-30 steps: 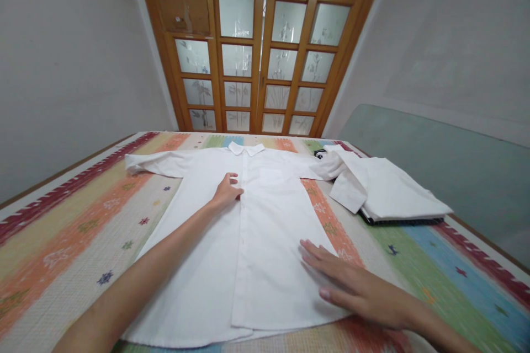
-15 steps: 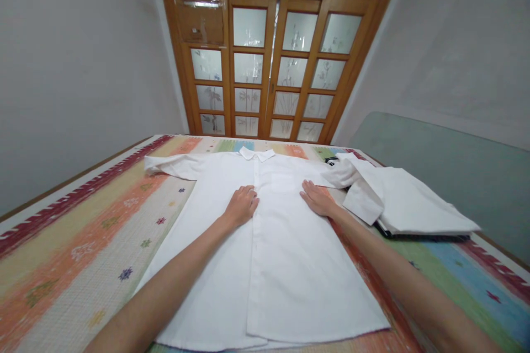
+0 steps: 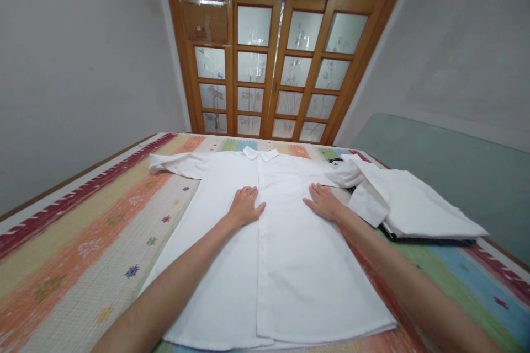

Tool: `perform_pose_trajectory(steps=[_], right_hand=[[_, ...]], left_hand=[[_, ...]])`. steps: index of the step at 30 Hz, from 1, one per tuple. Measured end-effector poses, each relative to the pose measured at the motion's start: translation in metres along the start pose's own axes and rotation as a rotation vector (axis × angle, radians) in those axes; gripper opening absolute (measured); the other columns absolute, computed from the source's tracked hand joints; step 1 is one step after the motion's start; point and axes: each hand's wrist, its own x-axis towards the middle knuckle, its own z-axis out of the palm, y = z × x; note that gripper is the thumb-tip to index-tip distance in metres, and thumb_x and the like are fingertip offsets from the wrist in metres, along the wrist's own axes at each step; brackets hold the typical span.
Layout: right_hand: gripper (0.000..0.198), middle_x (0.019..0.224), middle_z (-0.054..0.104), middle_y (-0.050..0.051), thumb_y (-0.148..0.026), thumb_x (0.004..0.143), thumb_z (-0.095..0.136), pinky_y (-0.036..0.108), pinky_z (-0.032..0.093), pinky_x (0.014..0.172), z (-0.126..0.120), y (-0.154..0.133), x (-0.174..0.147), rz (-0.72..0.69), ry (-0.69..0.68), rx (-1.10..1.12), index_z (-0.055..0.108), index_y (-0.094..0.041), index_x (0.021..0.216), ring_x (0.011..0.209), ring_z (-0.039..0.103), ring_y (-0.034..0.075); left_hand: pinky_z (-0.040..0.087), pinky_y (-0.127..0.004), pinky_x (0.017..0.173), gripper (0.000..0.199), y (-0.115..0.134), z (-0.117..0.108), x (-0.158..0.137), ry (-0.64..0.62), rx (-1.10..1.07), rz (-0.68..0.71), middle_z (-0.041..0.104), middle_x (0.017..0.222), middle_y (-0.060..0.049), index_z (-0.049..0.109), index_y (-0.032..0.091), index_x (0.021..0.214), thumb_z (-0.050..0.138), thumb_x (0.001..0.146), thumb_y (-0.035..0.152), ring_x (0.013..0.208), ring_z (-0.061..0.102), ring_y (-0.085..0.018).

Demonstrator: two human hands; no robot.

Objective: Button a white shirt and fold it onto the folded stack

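Observation:
A white button-up shirt [image 3: 298, 265] lies spread front side up, its collar at the far end and its hem towards me. Both sleeves stretch out sideways. My left hand [image 3: 245, 206] rests flat on the shirt's chest, beside the button placket, with the thumb out over it. Over on the right, my right hand [image 3: 323, 201] lies on the shirt's side edge just below the sleeve, palm down and fingers extended. Neither hand grips the cloth.
A stack of folded white clothes [image 3: 430, 204], with something dark beneath, sits to the right; the shirt's right sleeve reaches it. Under everything is a striped, patterned bed mat [image 3: 103, 231]. A pale green headboard-like panel [image 3: 447, 149] borders the right side. Wooden glazed doors [image 3: 273, 66] stand beyond.
The left thumb has spread out from the fingers across the placket. My right hand has shifted slightly outward along the shirt's edge. The whole view has moved a little.

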Motion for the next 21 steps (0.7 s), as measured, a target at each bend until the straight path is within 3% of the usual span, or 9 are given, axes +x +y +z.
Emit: perform_pose_trajectory(steps=[2,4,6,9,14,18,21], right_hand=[[0.057,0.128,0.056,0.023,-0.051,0.087,0.044,0.050,0.027,0.106,-0.021,-0.009,0.000,-0.048,-0.069,-0.002,0.063,-0.007,0.116,0.127,0.044,0.036],[0.041,0.112,0.067,0.017,-0.043,0.086,0.049,0.039,0.038,0.098,-0.043,-0.025,0.005,-0.066,-0.116,0.066,0.069,-0.012,0.102,0.111,0.058,0.030],[0.035,0.105,0.070,0.013,-0.036,0.089,0.045,0.030,0.043,0.085,-0.063,-0.048,0.015,-0.073,-0.071,0.170,0.070,-0.014,0.098,0.099,0.063,0.023],[0.036,0.094,0.072,0.009,-0.042,0.089,0.045,0.026,0.043,0.075,-0.078,-0.093,0.035,-0.046,0.016,0.283,0.069,-0.016,0.091,0.089,0.064,0.020],[0.044,0.095,0.071,0.013,-0.052,0.086,0.047,0.028,0.044,0.070,-0.067,-0.150,0.061,0.051,0.015,0.316,0.070,-0.015,0.093,0.090,0.065,0.025],[0.042,0.099,0.070,0.016,-0.045,0.088,0.044,0.031,0.045,0.073,-0.047,-0.164,0.063,0.136,0.043,0.320,0.069,-0.013,0.097,0.093,0.065,0.026],[0.041,0.102,0.069,0.018,-0.041,0.088,0.044,0.032,0.045,0.076,-0.040,-0.167,0.060,0.146,0.096,0.294,0.068,-0.011,0.101,0.095,0.064,0.027]], left_hand=[[0.030,-0.042,0.104,0.039,-0.002,0.001,0.001,-0.002,-0.024,-0.023,0.056,0.129,-0.013,0.056,0.018,0.115,0.058,0.081,0.037,0.123,0.044,-0.029],[0.030,-0.042,0.103,0.038,-0.003,0.001,0.002,-0.001,-0.065,-0.046,0.057,0.127,-0.011,0.056,0.020,0.113,0.061,0.079,0.037,0.122,0.045,-0.028],[0.031,-0.042,0.103,0.039,-0.005,0.000,0.003,0.000,-0.110,-0.055,0.058,0.125,-0.010,0.056,0.021,0.110,0.065,0.075,0.036,0.120,0.046,-0.028],[0.033,-0.043,0.101,0.040,-0.007,-0.003,0.003,0.003,-0.167,-0.054,0.057,0.125,-0.009,0.057,0.020,0.104,0.070,0.071,0.037,0.118,0.047,-0.028],[0.041,-0.041,0.095,0.029,-0.009,-0.004,0.003,0.057,-0.275,-0.027,0.063,0.105,-0.007,0.060,0.019,0.084,0.075,0.066,0.036,0.103,0.055,-0.025],[0.048,-0.033,0.088,0.010,-0.013,0.000,0.007,0.181,-0.432,-0.090,0.061,0.102,-0.008,0.059,0.018,0.070,0.069,0.069,0.021,0.098,0.057,-0.020],[0.050,-0.032,0.084,0.007,-0.017,0.002,0.010,0.233,-0.435,-0.160,0.061,0.098,-0.006,0.060,0.018,0.077,0.056,0.076,0.013,0.090,0.058,-0.017]])
